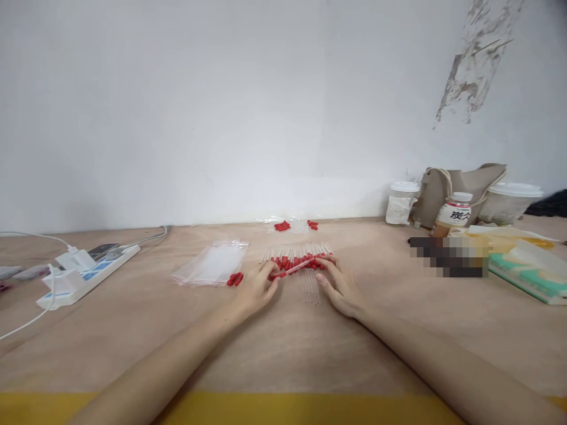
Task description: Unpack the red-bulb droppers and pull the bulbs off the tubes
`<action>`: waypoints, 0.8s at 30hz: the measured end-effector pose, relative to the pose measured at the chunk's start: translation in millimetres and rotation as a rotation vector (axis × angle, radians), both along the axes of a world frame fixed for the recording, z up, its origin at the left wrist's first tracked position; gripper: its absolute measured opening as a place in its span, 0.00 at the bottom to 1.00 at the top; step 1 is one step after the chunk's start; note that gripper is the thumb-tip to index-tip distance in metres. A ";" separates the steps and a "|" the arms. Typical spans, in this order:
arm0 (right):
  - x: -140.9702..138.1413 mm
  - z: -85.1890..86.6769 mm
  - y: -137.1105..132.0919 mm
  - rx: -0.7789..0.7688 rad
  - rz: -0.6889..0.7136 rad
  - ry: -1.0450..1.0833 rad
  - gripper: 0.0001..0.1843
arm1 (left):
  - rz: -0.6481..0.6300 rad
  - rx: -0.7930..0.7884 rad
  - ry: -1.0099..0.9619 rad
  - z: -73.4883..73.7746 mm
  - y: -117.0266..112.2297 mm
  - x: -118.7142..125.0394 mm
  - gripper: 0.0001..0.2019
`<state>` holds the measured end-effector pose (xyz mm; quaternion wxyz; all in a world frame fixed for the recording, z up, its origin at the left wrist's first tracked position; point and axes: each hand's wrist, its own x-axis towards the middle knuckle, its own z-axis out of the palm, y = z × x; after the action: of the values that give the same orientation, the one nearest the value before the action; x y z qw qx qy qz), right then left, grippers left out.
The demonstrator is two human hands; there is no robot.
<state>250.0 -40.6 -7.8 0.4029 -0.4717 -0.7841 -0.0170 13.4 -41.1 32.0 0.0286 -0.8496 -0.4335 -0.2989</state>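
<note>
Between my hands runs a pinkish-white strip (pixel 296 267) that looks like the zip edge of a clear plastic bag; the rest of the bag is hard to make out. My left hand (pixel 259 287) pinches its left end. At its right end, my right hand (pixel 343 288) has its fingertips on the strip, thumb a little lower. Just behind lies a row of thin clear droppers (pixel 325 248) with red rubber bulbs (pixel 283 261). Several clear tubes (pixel 312 289) point toward me beside my right thumb. Loose red bulbs (pixel 234 279) rest left of my left hand.
Flat clear zip bags (pixel 215 264) lie at left. Against the wall are bagged red bulbs (pixel 282 225). A power strip (pixel 91 277) with cables stands far left. At right are a lidded cup (pixel 402 202), a drink bottle (pixel 454 213), a grey bag (pixel 473 183) and a green packet (pixel 531 271).
</note>
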 end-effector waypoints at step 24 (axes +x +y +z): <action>-24.8 4.8 -13.0 0.322 0.239 -0.248 0.09 | -0.192 0.310 0.124 -23.2 -21.2 -3.1 0.15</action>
<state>225.3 -53.6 -3.0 0.3725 -0.2994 -0.8652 -0.1516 10.4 -62.3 8.8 0.1571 -0.8893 -0.2969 -0.3103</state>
